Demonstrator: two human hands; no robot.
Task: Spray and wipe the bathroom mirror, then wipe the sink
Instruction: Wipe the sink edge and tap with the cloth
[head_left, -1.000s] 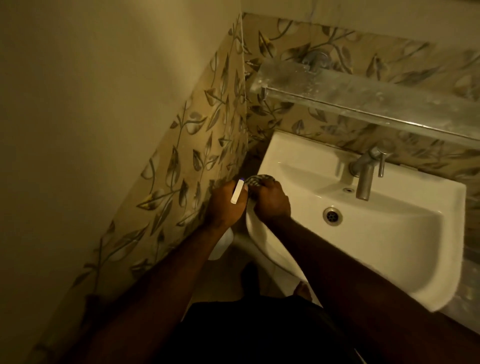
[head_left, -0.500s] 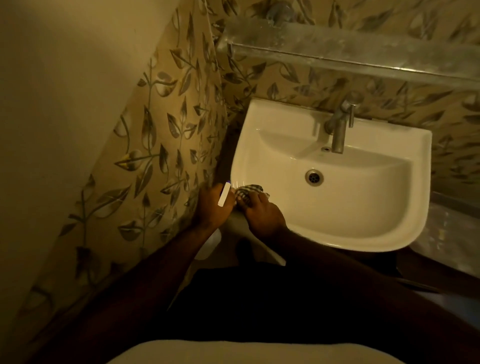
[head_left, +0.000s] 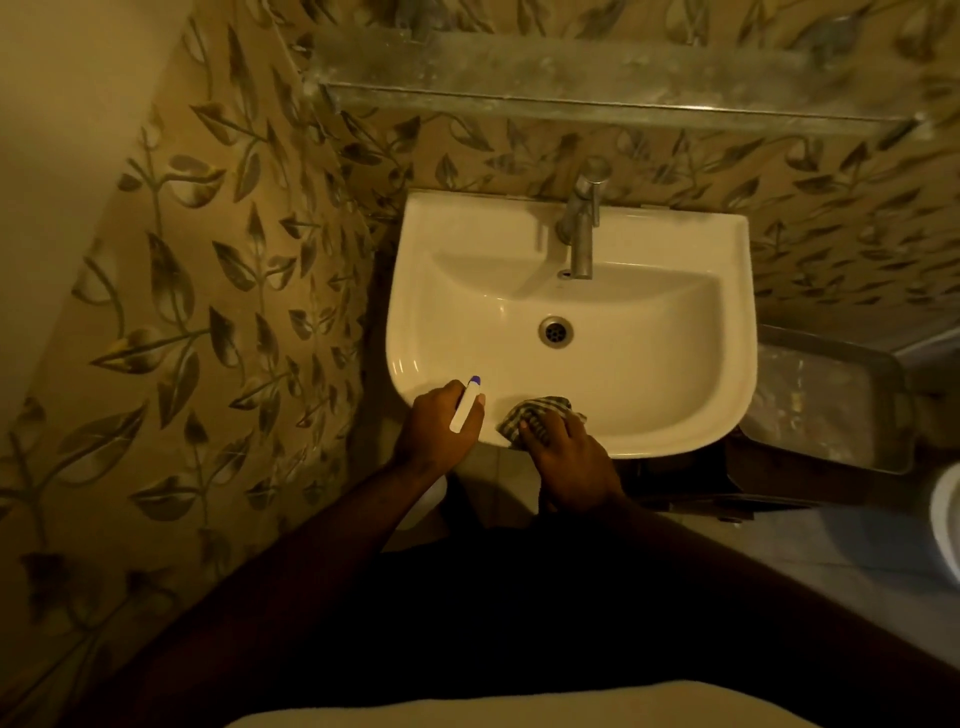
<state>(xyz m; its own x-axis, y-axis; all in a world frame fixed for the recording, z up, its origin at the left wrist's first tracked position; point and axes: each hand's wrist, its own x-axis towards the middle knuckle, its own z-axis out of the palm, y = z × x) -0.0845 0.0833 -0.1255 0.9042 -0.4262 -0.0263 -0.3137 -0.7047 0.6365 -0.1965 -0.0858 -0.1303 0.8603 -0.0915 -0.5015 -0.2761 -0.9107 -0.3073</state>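
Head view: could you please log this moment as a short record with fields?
left hand: holds a white spray bottle, over the sink's front left rim
right hand: presses a checked cloth on the front rim
sink: white, basin bare
tap: at the back, no water seen
shelf: on the wall above

My right hand (head_left: 566, 457) has slid the checked cloth (head_left: 537, 415) under its fingers from the sink's (head_left: 717, 415) left edge round to the front rim; my left hand (head_left: 439, 428) followed alongside.
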